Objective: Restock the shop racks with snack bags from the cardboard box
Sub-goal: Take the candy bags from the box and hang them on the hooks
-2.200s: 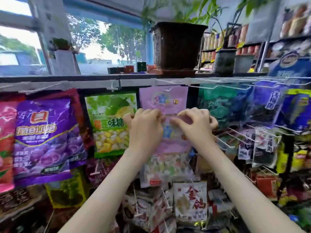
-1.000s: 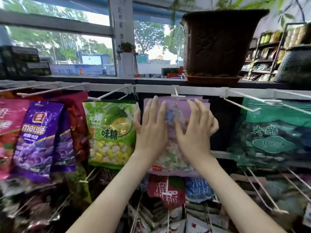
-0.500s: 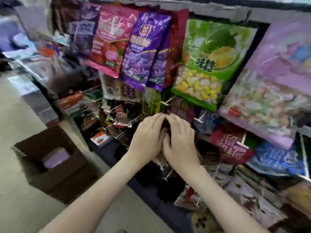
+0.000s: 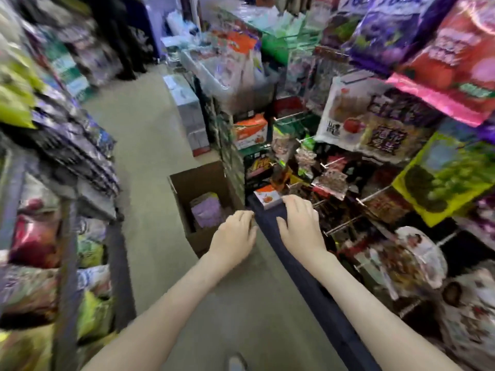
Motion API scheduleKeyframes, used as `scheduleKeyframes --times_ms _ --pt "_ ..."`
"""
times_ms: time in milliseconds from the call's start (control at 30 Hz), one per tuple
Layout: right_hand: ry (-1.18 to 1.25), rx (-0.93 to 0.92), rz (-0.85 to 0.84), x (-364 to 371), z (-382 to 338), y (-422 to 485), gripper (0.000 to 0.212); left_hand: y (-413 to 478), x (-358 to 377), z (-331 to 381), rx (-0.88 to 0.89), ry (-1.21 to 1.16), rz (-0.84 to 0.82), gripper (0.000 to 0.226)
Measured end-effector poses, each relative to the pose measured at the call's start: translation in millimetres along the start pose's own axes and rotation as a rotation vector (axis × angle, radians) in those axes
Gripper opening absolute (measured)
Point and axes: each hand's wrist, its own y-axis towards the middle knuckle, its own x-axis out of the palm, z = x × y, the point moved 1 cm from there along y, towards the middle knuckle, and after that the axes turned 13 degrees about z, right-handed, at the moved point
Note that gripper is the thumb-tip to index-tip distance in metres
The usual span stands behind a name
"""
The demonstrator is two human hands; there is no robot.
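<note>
The open brown cardboard box (image 4: 199,183) stands on the grey-beige shop floor (image 4: 150,145), hard against the foot of the right-hand wire peg rack (image 4: 345,226). Its mouth faces up, and its long axis runs down the aisle, away from the person. At its bottom a lilac plastic snack bag (image 4: 207,213) lies flat, lengthwise with the box, with a yellow-green edge showing at its far end.

The left hand (image 4: 235,234) hangs palm down over the box's near right corner. Its fingers are loosely bent and it holds nothing; whether it touches the cardboard cannot be told. The right hand (image 4: 300,226) is also palm down and empty, its fingers slack, over the rack's dark blue base ledge (image 4: 270,223), which runs between the two hands. Its fingertips are just beside a small white-and-orange packet (image 4: 267,199) on that ledge.

Above, a green grape-printed bag (image 4: 444,178), a pink-red bag (image 4: 460,62) and a purple bag (image 4: 396,30) hang on the rack. A blurred shelf of bags (image 4: 53,156) lines the left of the aisle.
</note>
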Motion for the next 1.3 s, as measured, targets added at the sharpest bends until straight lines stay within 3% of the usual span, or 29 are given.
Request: scheduleKeyframes --times_ms 100,300,567,833,1000,1167,1300 --pt "0.018 0.012 -0.065 40.7 -34.5 25.6 0.034 17.1 -9.9 -56.0 -0.080 0.027 -0.072 0.035" --pt "0.024 0.010 -0.153 113.8 -65.5 78.7 0.045 62.9 -9.0 -141.7 -0.250 0.023 -0.133 0.034" --pt "0.037 0.063 -0.379 263.5 -71.1 158.3 0.048 137.5 52.2 -258.8 -0.524 0.001 -0.275 0.038" --pt "0.001 0.204 -0.646 466.1 -56.6 223.6 0.050 226.6 184.7 -379.0 -1.016 -0.185 -0.232 0.034" --pt "-0.025 0.380 -0.711 592.3 -25.8 220.5 0.049 254.8 306.4 -452.1 -1.557 -0.247 -0.201 0.029" --pt "-0.084 0.514 -0.771 698.1 -1.2 205.1 0.056 256.9 427.9 -531.5 -1.507 -0.101 -0.226 0.044" --pt "-0.077 0.567 -0.797 749.3 -5.4 202.1 0.058 252.0 477.8 -580.5 -1.411 0.010 -0.259 0.052"
